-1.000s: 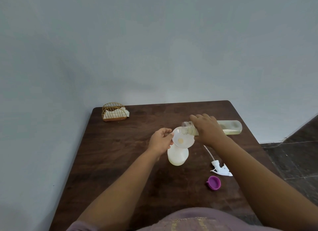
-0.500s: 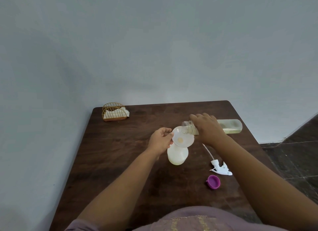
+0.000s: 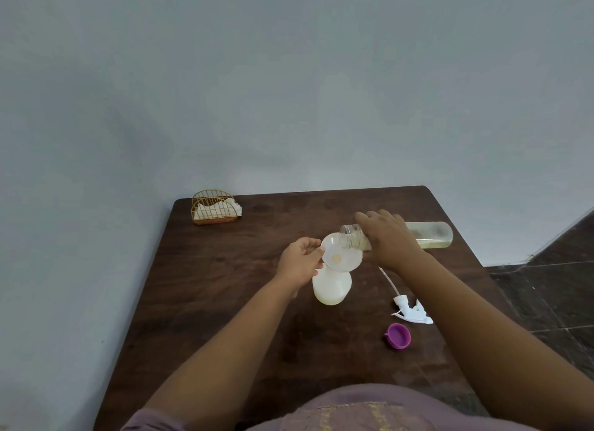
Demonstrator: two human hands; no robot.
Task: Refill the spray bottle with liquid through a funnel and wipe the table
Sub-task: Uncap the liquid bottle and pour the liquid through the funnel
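A white spray bottle (image 3: 331, 286) stands mid-table with a white funnel (image 3: 341, 256) seated in its neck. My left hand (image 3: 300, 263) pinches the funnel's left rim. My right hand (image 3: 390, 238) grips a clear bottle (image 3: 429, 234) of pale yellow liquid, tipped almost flat with its open mouth over the funnel's right edge. A small pool of yellowish liquid shows at the funnel's bottom. The white spray head (image 3: 409, 310) with its dip tube lies on the table to the right, beside a purple cap (image 3: 398, 335).
A gold wire napkin holder (image 3: 213, 207) with white napkins stands at the far left corner of the dark wooden table (image 3: 225, 286). The grey wall runs behind and to the left. Dark floor tiles lie to the right.
The clear bottle has tipped slightly further, its far end a little higher. Both hands, the funnel and the spray bottle stay where they were.
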